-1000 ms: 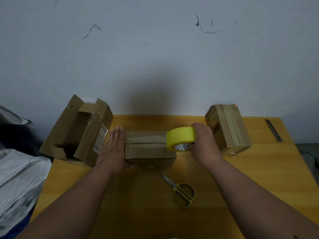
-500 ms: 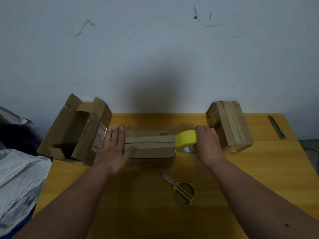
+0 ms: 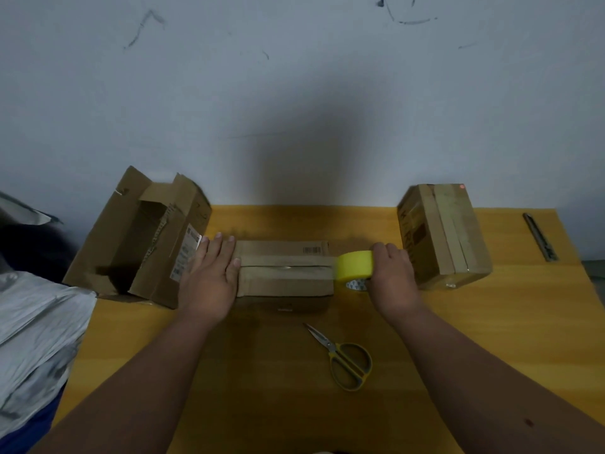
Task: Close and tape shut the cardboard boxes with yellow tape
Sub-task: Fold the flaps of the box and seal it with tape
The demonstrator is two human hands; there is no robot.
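Now taping the middle box (image 3: pixel 284 273) along its seam.
Left hand (image 3: pixel 209 276) lies flat, pinning its near end; right hand (image 3: pixel 391 276) grasps the tape roll (image 3: pixel 355 265) past the far end. Next: cut with scissors (image 3: pixel 343 358) just behind, likely.

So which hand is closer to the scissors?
The right hand. It grips the tape roll just beyond the scissors, while the left hand rests at the middle box's far-left end.

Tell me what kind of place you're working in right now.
Probably a makeshift packing spot: a yellow wooden table pushed against a scuffed grey wall, with cardboard boxes, a yellow tape roll and scissors laid out.
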